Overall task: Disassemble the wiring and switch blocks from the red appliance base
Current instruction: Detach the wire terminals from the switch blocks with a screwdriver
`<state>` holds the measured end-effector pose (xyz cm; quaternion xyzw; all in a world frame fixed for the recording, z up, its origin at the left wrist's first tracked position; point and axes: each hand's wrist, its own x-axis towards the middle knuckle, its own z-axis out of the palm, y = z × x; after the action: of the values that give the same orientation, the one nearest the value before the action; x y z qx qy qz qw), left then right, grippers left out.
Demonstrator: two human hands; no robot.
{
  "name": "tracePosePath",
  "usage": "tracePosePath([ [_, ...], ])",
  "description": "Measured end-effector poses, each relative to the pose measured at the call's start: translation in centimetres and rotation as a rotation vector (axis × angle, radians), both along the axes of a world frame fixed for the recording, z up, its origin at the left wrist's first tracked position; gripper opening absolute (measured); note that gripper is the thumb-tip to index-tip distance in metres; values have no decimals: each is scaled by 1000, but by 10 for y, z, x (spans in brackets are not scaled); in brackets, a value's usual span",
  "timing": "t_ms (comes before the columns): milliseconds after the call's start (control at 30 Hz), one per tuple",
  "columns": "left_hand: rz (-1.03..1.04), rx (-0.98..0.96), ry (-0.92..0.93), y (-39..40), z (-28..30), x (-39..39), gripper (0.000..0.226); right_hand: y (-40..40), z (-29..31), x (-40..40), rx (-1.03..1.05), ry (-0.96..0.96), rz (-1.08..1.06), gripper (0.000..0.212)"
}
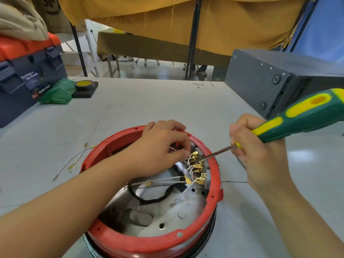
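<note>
The red appliance base [149, 241] lies upturned on the table in front of me, showing its metal inside. Switch blocks with gold terminals [199, 168] line its right inner wall, white wires [167, 180] running from them. My left hand [160, 148] reaches into the base and pinches the wiring beside the top terminals. My right hand [253, 149] grips a green-and-yellow screwdriver [301, 116]; its tip touches the terminals near the upper switch block.
Loose white wires [72, 161] lie on the table left of the base. A blue toolbox with an orange lid [28, 71], a green bag [57, 92] and a tape roll [83, 85] stand at the back left. A dark grey metal box [275, 79] sits at the right.
</note>
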<state>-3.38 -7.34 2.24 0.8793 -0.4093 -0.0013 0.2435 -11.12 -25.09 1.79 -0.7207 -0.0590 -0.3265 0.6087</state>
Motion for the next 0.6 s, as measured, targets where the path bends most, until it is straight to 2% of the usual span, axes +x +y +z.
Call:
tracePosePath([
  [133,-3,-4,-18,0,-1,2,7,-7,5,-8,-37,-98,-53,28],
  [267,-6,-4,-24,0,-1,1,8,-10,1,-17,-66,-105,-70,29],
  [600,3,21,-34,-1,0,-1,9,-12,4,-30,-335,-114,-112,28],
])
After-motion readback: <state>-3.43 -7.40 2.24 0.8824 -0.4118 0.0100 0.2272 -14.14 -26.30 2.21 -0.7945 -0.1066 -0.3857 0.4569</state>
